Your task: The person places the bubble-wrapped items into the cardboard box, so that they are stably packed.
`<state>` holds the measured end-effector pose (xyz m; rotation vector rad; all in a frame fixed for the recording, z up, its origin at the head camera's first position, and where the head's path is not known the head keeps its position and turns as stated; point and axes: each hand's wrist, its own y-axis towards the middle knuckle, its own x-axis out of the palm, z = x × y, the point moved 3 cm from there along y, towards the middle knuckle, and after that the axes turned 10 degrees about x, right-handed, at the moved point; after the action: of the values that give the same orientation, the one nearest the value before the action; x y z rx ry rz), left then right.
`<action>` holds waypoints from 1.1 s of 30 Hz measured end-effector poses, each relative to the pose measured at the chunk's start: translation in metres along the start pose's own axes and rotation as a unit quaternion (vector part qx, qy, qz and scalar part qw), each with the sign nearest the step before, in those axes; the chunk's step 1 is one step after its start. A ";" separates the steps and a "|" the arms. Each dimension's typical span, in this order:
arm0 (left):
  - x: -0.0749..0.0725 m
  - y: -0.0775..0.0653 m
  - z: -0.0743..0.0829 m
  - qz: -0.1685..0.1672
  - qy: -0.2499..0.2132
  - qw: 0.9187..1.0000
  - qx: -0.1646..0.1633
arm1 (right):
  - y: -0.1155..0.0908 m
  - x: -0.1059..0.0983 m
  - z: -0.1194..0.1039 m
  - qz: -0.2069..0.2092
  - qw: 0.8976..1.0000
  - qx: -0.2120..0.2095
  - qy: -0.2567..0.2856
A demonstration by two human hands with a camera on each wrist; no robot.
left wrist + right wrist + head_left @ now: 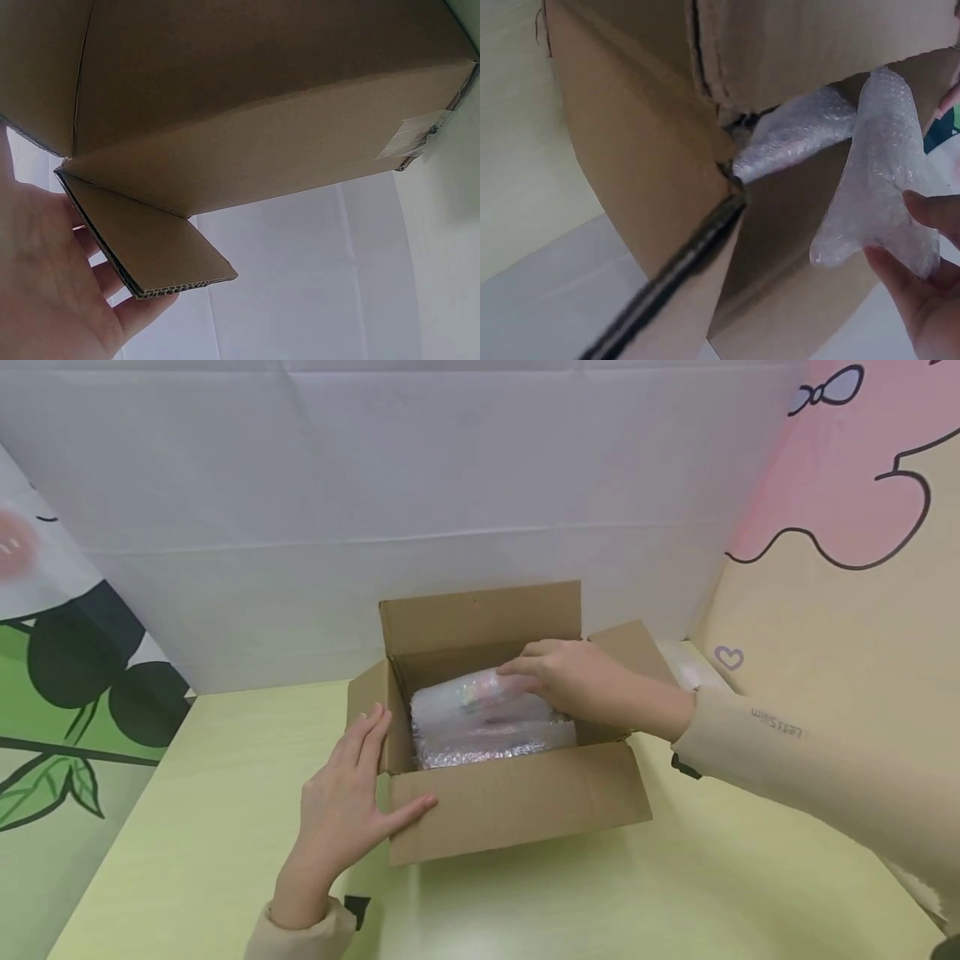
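An opened cardboard box [517, 806] stands on the table with its flaps folded outward. Inside lie bubble-wrapped bundles, one in front [498, 745] and one behind it [450, 703]. My right hand [581, 681] reaches in over the right side and pinches the rear bundle, its thumb and fingers on the wrap [881, 180] in the right wrist view. The bubble wrap hides what the bundles contain. My left hand [341, 814] rests at the box's front left corner, fingers along the left flap [146, 232] and thumb on the front flap, fingers fairly straight.
The box sits on a pale yellow-green tabletop [217, 827], close to a white sheet [450, 460] hanging behind. Cartoon-printed panels stand left [71, 635] and right [832, 593]. Clear tape [412, 135] shows on the box in the left wrist view.
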<state>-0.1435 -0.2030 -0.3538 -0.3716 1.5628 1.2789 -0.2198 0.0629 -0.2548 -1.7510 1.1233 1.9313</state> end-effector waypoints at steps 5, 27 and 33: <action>0.000 0.001 0.000 0.000 -0.002 1.000 0.001 | 0.009 0.014 -0.002 -0.053 0.998 0.007 -0.026; 0.000 0.001 0.001 -0.007 -0.005 1.000 -0.003 | 0.025 0.046 -0.005 -0.199 0.970 -0.021 -0.139; 0.001 0.001 -0.001 -0.011 -0.004 1.000 -0.005 | 0.025 0.050 -0.007 -0.210 0.968 -0.022 -0.133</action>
<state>-0.1448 -0.2032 -0.3544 -0.3887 1.5415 1.2703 -0.2424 0.0283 -0.2928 -1.5368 0.5659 1.8601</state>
